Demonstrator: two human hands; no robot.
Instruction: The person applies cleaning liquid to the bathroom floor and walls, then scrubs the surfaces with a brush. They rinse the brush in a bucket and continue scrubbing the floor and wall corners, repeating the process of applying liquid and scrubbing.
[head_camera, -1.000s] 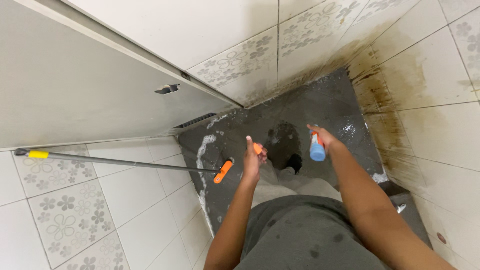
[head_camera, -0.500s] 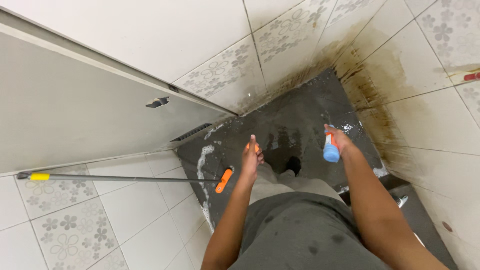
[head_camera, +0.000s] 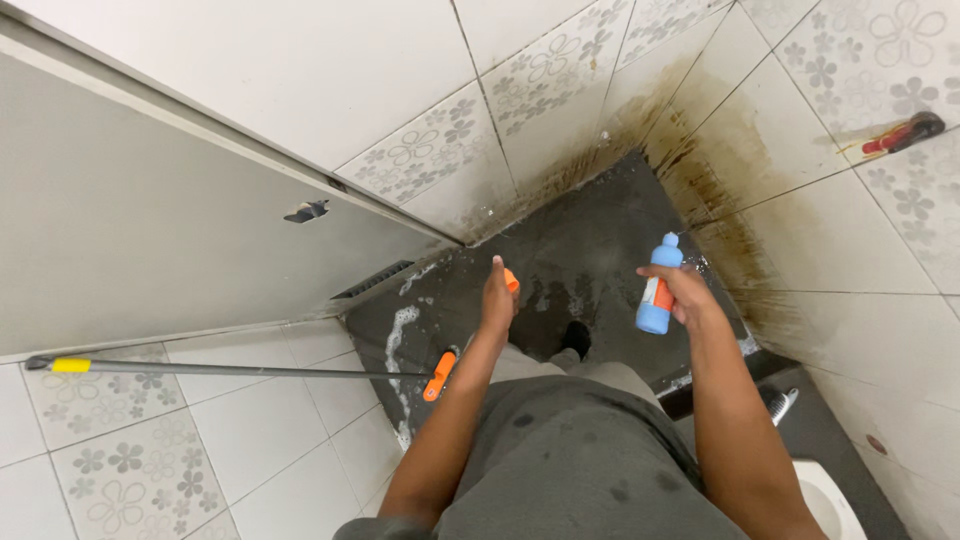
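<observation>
A long grey metal pole with a yellow band and an orange plastic fitting (head_camera: 240, 369) is seen leaning across the white tiled wall, to the left of and just below the left hand (head_camera: 497, 298). A small orange cap (head_camera: 511, 280) is held in the closed left hand. To its right, a pale blue plastic bottle with an orange label (head_camera: 656, 290) is gripped upright in the right hand (head_camera: 690, 296), above the wet dark grey floor (head_camera: 600, 220)

Mop pole (head_camera: 240, 369) across left floor
</observation>
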